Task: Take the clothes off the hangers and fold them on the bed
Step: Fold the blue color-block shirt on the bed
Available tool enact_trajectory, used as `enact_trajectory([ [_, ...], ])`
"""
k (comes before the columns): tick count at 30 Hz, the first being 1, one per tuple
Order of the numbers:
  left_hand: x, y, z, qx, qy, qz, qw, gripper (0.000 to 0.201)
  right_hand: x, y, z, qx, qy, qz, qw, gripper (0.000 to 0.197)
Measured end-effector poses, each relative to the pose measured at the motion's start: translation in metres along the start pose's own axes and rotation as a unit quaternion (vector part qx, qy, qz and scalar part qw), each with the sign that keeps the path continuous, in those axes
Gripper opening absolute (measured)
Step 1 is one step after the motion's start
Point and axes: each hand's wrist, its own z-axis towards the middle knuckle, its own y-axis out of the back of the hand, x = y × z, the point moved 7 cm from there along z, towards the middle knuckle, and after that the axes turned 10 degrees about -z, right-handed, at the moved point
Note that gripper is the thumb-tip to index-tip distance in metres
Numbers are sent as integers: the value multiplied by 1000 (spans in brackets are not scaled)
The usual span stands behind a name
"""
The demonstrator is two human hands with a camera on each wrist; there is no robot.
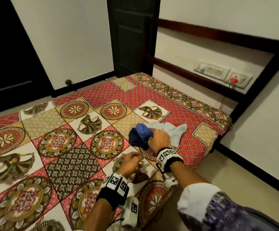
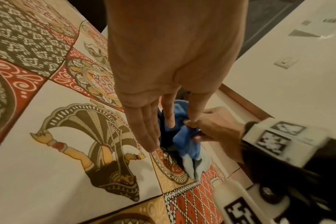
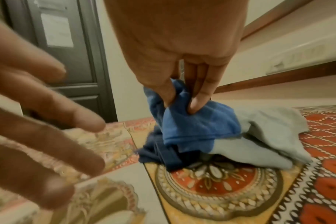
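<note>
A crumpled garment (image 1: 153, 134) in dark blue, mid blue and pale grey-blue lies bunched on the patterned bedspread (image 1: 72, 147) near the bed's right edge. My right hand (image 1: 158, 140) pinches the mid-blue part of the garment (image 3: 197, 121) between thumb and fingers (image 3: 197, 104) and lifts it a little. My left hand (image 1: 132, 162) hovers just left of it with straight, relaxed fingers (image 2: 146, 127), holding nothing. In the left wrist view the garment (image 2: 188, 145) shows beyond my fingertips. No hanger is visible.
The bed's right edge (image 1: 207, 147) drops to a pale floor beside a wall. A dark headboard rail (image 1: 193, 77) with switch plates (image 1: 222, 74) runs behind. A dark door (image 1: 132, 35) stands past the bed's far corner. The bedspread extends widely to the left.
</note>
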Motion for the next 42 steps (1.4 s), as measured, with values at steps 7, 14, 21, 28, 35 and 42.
enact_trajectory([
  [7,-38,11,-60,17,-2,-297,955,32,15,156,-77,-69,45,485,871,9],
  [14,-66,76,-188,-16,-100,-424,900,49,84,262,-176,84,161,693,698,36],
  [21,-113,176,-325,-145,-280,-298,901,22,107,265,-217,80,94,656,745,24],
  [28,-155,288,-420,-313,-404,-137,848,51,166,234,-276,146,112,570,801,18],
  [35,-173,305,-519,-422,-499,138,744,18,232,211,-332,212,220,441,844,11],
  [42,-198,275,-567,-253,-572,217,750,17,288,299,-366,60,338,499,796,48],
])
